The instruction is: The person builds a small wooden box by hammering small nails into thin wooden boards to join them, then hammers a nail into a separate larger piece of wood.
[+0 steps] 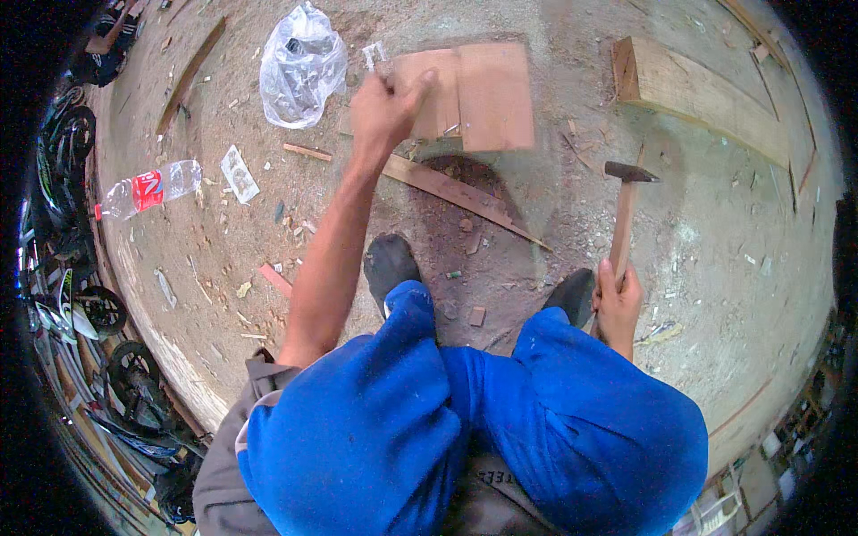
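Observation:
My left hand [387,107] reaches forward over the left edge of two flat brownish boards [496,98], fingers curled; what they hold is hard to make out. A small clear piece of plastic [374,55] shows just beyond its fingertips, beside a translucent plastic bag [302,67] with contents inside. My right hand [617,304] is closed round the wooden handle of a hammer [624,223], held upright by my right foot, its dark metal head at the top. A long thin wooden strip [460,201] lies on the ground below the boards.
A thick timber beam [697,107] lies at the right. A plastic bottle [174,183] with red label, paper scrap [239,174] and wood bits lie on the dusty floor [742,268]. Motorbikes [103,313] line the left edge. Another person [98,58] is at the far upper left.

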Available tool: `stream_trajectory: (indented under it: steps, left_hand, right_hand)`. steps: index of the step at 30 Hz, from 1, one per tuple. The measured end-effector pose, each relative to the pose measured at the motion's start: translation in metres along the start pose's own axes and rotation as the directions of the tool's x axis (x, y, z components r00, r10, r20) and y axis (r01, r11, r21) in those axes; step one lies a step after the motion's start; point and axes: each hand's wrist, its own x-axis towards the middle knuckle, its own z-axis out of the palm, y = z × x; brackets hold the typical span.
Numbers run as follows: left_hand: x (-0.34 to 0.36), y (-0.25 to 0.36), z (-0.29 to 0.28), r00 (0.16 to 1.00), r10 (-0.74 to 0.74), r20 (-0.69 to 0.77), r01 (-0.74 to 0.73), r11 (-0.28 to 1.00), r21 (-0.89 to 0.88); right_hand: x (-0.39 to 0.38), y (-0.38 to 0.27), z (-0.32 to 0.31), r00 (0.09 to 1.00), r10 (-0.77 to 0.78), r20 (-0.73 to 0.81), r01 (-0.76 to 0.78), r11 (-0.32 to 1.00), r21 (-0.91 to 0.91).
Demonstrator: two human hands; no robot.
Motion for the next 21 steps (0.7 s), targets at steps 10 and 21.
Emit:
stream_trajectory:
  steps: [10, 21]
  left_hand:
    - [-0.085, -0.020, 0.003, 0.661, 0.005, 0.750, 0.552, 0.674, -0.491]
    - [-0.006, 0.039, 0.042, 0.668, 0.738, 0.093, -0.734, 0.633, 0.248]
  right_hand:
    - [0.035, -0.039, 0.021, 0.966, -0.147, 0.214, 0.184, 0.969, -0.166]
    - [0.039, -0.075, 0.061, 0.876, -0.441, 0.197, 0.483, 0.799, -0.359]
